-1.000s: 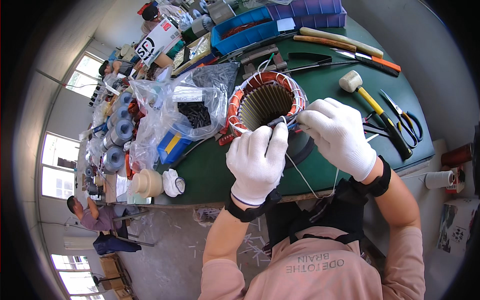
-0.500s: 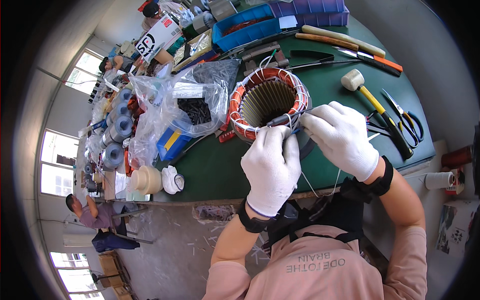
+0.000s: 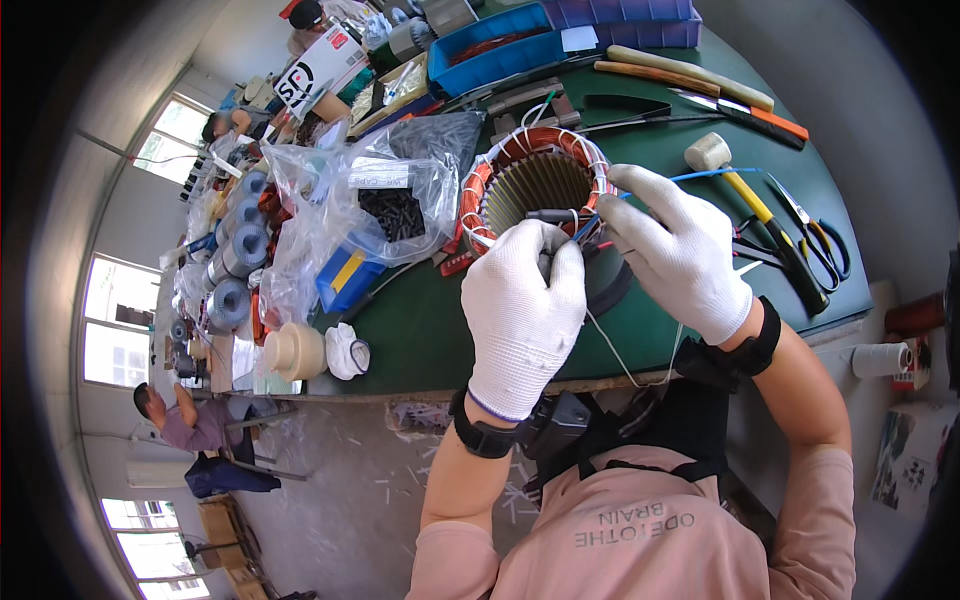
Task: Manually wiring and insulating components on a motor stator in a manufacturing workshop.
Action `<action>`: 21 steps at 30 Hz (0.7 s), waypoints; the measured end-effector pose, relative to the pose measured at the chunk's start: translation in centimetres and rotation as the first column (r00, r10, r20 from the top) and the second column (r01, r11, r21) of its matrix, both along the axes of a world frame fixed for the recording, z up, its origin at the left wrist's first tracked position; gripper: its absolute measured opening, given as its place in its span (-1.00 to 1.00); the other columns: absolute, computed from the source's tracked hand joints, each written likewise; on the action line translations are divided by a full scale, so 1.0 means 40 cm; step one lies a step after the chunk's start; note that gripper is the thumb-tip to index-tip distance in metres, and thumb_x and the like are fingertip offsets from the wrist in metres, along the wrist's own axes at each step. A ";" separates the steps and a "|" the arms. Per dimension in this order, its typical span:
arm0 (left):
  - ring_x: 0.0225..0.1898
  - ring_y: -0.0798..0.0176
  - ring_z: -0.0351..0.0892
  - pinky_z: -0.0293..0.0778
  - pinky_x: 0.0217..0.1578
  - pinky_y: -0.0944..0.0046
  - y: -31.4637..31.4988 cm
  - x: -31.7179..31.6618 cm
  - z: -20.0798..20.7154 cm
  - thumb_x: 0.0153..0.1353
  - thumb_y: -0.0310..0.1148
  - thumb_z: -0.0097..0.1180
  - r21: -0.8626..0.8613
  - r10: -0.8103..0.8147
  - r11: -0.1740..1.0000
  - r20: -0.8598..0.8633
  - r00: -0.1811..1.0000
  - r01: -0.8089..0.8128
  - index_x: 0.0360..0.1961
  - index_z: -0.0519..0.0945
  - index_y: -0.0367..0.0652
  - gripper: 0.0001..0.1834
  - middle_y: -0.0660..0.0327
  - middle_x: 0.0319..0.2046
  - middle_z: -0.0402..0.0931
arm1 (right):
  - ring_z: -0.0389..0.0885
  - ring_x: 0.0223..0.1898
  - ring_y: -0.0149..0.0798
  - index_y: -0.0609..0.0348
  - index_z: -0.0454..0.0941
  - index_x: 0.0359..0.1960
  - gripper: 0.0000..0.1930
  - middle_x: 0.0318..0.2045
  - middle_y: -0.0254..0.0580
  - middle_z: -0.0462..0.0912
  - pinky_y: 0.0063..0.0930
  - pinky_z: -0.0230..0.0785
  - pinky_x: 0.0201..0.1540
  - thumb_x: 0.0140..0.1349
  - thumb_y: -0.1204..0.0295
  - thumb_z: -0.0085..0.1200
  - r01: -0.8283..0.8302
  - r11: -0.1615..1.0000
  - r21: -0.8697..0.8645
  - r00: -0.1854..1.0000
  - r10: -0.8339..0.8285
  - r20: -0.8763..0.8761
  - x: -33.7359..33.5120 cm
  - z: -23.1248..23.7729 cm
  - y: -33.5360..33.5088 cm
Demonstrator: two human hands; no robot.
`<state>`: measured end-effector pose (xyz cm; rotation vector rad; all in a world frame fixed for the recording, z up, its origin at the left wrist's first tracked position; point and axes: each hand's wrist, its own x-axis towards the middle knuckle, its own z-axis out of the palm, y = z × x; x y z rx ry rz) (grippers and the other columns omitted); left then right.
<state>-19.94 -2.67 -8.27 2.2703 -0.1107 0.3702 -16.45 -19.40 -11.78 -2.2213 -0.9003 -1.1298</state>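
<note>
A motor stator (image 3: 476,205) with orange-red copper windings laced in white cord stands upright on the green bench, its slotted bore facing up. At its near rim my left hand (image 3: 525,315), in a white knit glove, is closed with thumb and fingertips pinched near blue lead wires (image 3: 586,229). Just beyond those fingertips a dark sleeve (image 3: 550,215) lies across the rim. My right hand (image 3: 685,255), gloved too, is at the stator's right edge, fingers bent; a blue wire (image 3: 715,173) runs out to the right from behind them. Its fingertips partly hide what they touch.
Left of the stator lies a clear bag of black caps (image 3: 392,218) beside a blue box (image 3: 345,277). A mallet (image 3: 745,190) and scissors (image 3: 815,235) lie on the right. Blue and purple bins (image 3: 495,55) stand behind. White cord (image 3: 610,350) hangs over the front edge.
My left hand has shifted slightly left, and my right hand has risen with its fingers more spread. The blue wire now stretches out to the right. The dark sleeve lies farther left.
</note>
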 end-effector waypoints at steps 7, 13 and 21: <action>-0.49 -0.04 0.61 0.51 -0.46 0.11 -0.031 -0.032 -0.034 0.09 -0.45 0.16 0.184 -0.021 0.983 0.161 0.987 -0.009 -0.45 0.55 -0.17 -0.95 0.09 -0.48 0.56 | 0.57 -0.40 -0.25 0.11 0.59 -0.24 -0.69 -0.24 -0.26 0.56 -0.41 0.44 -0.43 -0.13 0.46 0.19 0.018 0.992 -0.124 1.000 -0.015 0.028 -0.009 -0.014 -0.011; -0.65 0.33 0.46 0.38 -0.53 0.32 -0.027 -0.015 -0.056 0.13 -0.51 0.19 0.162 0.072 0.980 0.238 0.969 -0.112 -0.41 0.59 -0.30 -0.93 0.16 -0.62 0.51 | 0.53 -0.42 -0.27 0.08 0.60 -0.29 -0.74 -0.31 -0.31 0.52 -0.38 0.39 -0.46 -0.10 0.43 0.16 -0.003 0.997 -0.078 1.000 0.005 0.029 0.005 -0.018 -0.001; -0.58 0.58 0.27 0.27 -0.53 0.46 -0.022 -0.030 -0.045 0.17 -0.50 0.20 -0.010 0.066 0.998 0.050 0.997 -0.065 -0.30 0.61 -0.33 -0.89 0.36 -0.64 0.43 | 0.58 -0.38 -0.13 0.06 0.58 -0.36 -0.82 -0.35 -0.20 0.51 -0.31 0.45 -0.42 -0.07 0.50 0.16 -0.122 0.992 -0.002 0.991 0.122 -0.059 0.026 -0.006 0.010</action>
